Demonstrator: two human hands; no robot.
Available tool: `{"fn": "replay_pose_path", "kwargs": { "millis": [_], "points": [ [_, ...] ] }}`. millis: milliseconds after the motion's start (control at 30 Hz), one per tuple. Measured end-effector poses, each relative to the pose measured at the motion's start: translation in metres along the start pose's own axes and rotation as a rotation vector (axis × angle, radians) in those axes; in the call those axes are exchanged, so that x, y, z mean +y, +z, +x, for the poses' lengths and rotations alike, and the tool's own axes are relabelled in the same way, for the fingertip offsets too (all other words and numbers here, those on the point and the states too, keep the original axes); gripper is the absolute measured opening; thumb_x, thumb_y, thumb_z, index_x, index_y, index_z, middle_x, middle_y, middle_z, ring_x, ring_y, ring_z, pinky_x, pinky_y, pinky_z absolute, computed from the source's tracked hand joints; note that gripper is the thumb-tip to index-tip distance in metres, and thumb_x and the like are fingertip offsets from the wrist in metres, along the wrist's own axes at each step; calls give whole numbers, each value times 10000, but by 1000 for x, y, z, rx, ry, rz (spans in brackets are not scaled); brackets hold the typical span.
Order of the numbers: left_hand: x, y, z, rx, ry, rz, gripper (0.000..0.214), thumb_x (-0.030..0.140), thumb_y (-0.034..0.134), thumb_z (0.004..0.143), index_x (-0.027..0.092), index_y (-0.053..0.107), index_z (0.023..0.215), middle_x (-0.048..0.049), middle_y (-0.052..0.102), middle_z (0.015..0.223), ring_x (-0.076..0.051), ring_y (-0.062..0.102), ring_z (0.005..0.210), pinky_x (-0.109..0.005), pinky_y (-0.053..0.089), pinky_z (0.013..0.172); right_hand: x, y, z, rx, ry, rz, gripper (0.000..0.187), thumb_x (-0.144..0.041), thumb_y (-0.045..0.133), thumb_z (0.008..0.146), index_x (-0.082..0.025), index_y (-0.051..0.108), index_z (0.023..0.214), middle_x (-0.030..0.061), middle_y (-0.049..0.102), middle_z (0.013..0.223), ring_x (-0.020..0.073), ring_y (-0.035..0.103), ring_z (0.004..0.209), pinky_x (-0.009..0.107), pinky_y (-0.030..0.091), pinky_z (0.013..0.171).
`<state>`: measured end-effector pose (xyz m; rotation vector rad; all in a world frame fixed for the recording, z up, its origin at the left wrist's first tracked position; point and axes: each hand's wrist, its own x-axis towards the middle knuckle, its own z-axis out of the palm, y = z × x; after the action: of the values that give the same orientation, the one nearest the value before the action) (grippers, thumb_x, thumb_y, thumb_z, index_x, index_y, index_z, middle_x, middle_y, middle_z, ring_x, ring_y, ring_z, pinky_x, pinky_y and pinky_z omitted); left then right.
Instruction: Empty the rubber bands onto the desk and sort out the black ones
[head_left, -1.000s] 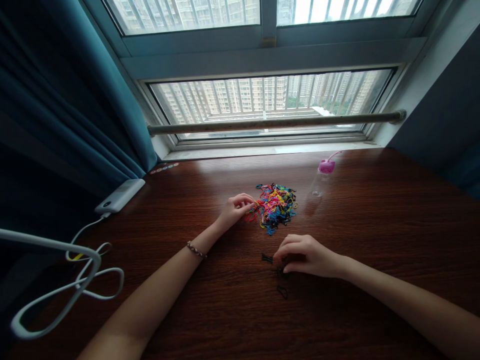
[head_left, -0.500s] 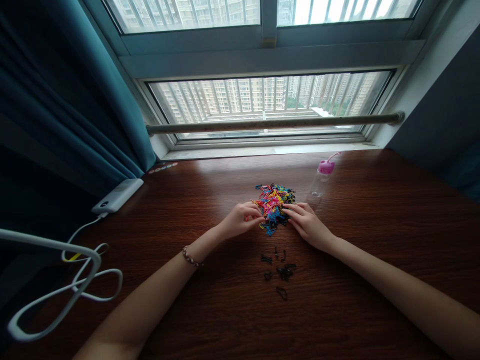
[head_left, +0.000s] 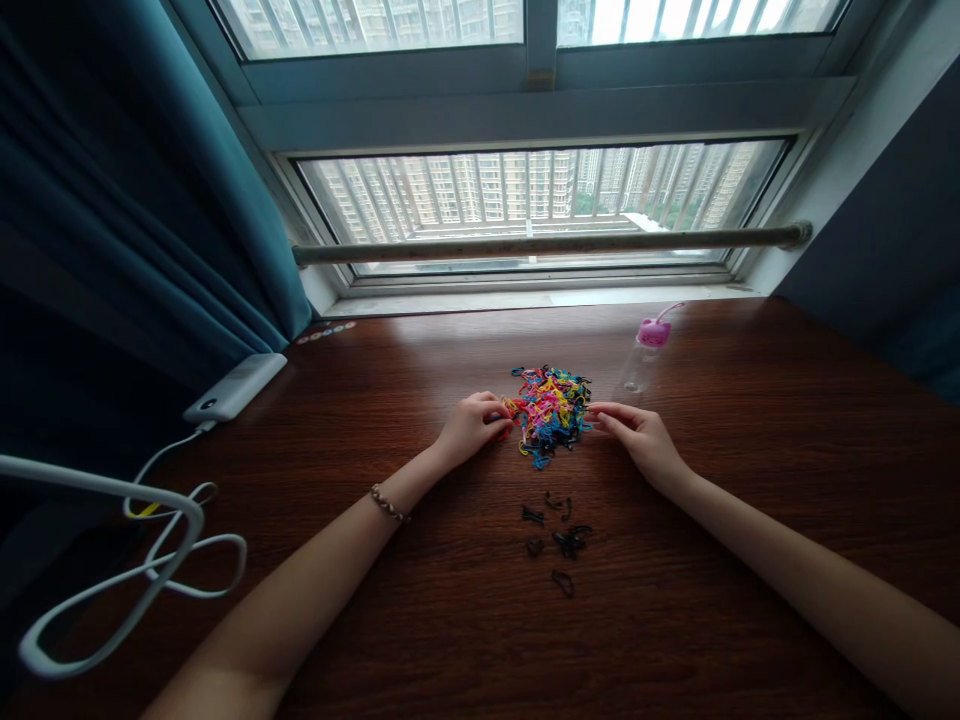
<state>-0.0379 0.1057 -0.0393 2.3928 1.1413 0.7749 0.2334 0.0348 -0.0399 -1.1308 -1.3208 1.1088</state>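
A heap of small colourful rubber bands point(head_left: 553, 405) lies on the brown wooden table: pink, yellow, blue, red and black. At its left edge is my left hand point(head_left: 474, 426), fingers curled toward the thumb, with red bands showing at the fingertips. My right hand point(head_left: 643, 445) rests by the heap's right edge, fingers stretched toward it, thumb apart, and no band visible in it. Nearer to me, several black rubber bands point(head_left: 572, 542) are set apart from the heap, some bunched and some single.
A clear bottle with a pink lid point(head_left: 654, 333) stands behind my right hand. A white power strip point(head_left: 236, 388) with a white cable point(head_left: 187, 520) lies at the left by the blue curtain point(head_left: 225, 220). The window and a metal rail point(head_left: 525, 248) border the table's far side.
My right hand has drawn back to the right, off the heap. My left hand has shifted slightly left and away from it. One black band in the nearer group now lies differently.
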Motion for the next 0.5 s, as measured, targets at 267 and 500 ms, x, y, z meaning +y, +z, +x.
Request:
{"fn": "replay_pose_path", "kwargs": {
  "millis": [267, 500],
  "points": [
    [-1, 2, 2, 46, 23, -8, 69, 219, 614, 746, 186, 665, 712, -39, 613, 809, -172, 552, 794, -291, 437, 725, -1, 1, -2, 66, 72, 142, 305, -398, 651, 705, -166, 684, 900, 91, 686, 920, 217, 633, 873, 394, 487, 837],
    [-2, 0, 2, 107, -12, -52, 71, 225, 592, 761, 174, 633, 733, -34, 627, 806, -158, 542, 774, -268, 429, 679, -34, 17, -23, -504, -126, -145, 178, -341, 621, 748, -196, 705, 808, 53, 684, 834, 167, 615, 793, 300, 485, 745]
  ]
}}
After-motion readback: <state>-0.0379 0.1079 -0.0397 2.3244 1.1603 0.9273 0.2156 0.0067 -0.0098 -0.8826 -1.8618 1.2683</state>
